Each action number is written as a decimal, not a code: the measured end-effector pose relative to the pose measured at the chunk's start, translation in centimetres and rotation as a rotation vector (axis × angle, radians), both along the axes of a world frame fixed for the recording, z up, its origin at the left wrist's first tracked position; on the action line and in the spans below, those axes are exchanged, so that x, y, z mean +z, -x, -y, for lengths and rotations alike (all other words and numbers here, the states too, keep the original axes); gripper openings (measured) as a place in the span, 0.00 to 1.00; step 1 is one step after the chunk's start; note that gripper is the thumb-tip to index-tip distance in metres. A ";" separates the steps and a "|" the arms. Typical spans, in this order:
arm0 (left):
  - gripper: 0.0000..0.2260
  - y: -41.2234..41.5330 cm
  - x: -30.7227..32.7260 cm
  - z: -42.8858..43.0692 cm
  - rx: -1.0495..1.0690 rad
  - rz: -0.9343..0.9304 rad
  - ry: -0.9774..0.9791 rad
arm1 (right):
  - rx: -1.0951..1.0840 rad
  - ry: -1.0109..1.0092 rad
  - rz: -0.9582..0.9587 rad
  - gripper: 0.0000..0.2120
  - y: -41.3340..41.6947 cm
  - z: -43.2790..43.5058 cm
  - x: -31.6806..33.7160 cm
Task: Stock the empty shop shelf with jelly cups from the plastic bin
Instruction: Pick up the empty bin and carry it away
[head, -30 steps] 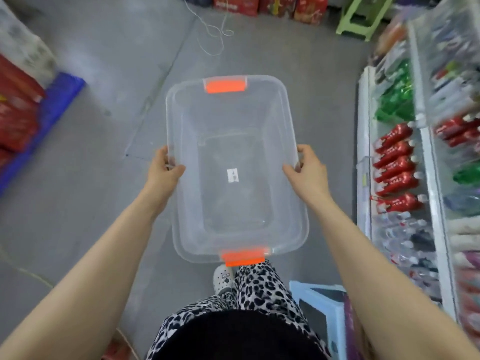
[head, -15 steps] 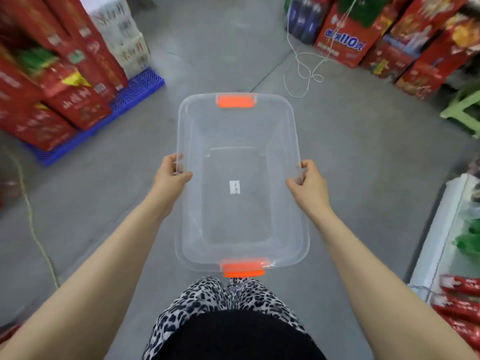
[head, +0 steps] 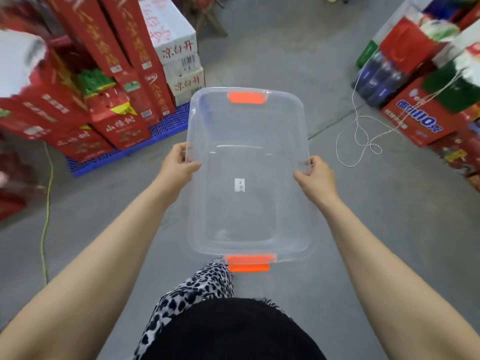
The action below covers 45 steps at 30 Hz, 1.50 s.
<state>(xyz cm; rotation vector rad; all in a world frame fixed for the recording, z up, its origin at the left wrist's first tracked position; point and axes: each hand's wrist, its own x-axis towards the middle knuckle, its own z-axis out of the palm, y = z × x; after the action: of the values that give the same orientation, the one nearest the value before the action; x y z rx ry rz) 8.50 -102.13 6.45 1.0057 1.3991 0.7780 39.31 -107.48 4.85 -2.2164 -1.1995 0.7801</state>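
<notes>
Both bare arms reach forward. The left hand grips the left long rim of the one clear rectangular plastic bin, thumb over the edge; the right hand clasps the right rim likewise. The bin hangs over the grey concrete floor. It carries two orange latches, far and near, and one small white sticker, seemingly on its base.
</notes>
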 end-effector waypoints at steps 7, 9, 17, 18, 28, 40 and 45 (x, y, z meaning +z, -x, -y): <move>0.18 -2.8 2.0 -18.2 0.030 -0.073 -0.093 | 0.049 -0.060 -0.013 0.14 -2.8 -19.1 2.2; 0.17 -3.8 2.1 -22.7 0.042 -0.068 -0.112 | 0.064 -0.081 -0.014 0.14 -4.0 -24.4 2.1; 0.23 -8.6 -0.1 -40.8 0.230 -0.110 -0.089 | 0.233 -0.100 0.040 0.12 -8.9 -47.9 0.8; 0.24 -9.3 0.1 -42.7 0.259 -0.117 -0.097 | 0.258 -0.098 0.042 0.12 -9.2 -50.9 1.0; 0.21 -9.2 -1.6 -61.4 0.469 -0.112 -0.082 | 0.461 -0.055 0.087 0.10 -6.9 -76.5 1.4; 0.24 1.3 -4.6 -85.6 0.569 -0.198 0.003 | 0.567 0.058 0.029 0.10 4.2 -102.7 -0.8; 0.23 5.4 -6.1 -93.4 0.638 -0.288 0.035 | 0.671 0.099 0.041 0.10 9.2 -111.9 -2.9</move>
<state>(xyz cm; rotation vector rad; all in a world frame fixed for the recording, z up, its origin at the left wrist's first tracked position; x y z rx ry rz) 3.13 -8.73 0.38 0.6533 2.0193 1.0923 30.15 4.40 1.99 -1.9003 -2.0021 1.0604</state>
